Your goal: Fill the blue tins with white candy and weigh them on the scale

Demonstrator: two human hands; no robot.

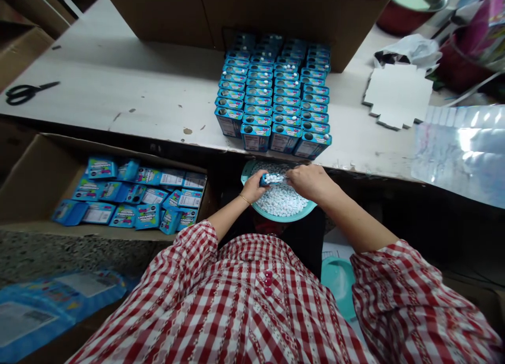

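Note:
My left hand (pixel 254 186) is closed around a small blue candy box (pixel 263 180) with white candies heaped along it. At the right end of those candies, my right hand (pixel 310 181) has its fingers pinched together; what they grip is hidden. Both hands are over a teal bowl (pixel 305 211) in my lap. Loose white candies (pixel 282 200) fill much of this bowl. Just beyond, on the table, blue candy boxes (pixel 256 138) stand upright in several packed rows, some with white candies on their tops.
To the left, an open carton (pixel 31 216) holds jumbled blue boxes (pixel 125 215). Black scissors (pixel 29 92) lie on the white table (pixel 158 90). A large carton (pixel 252 11) stands behind the rows. Flat white card (pixel 398 93) lies right; a teal lid-like piece (pixel 337 282) is below.

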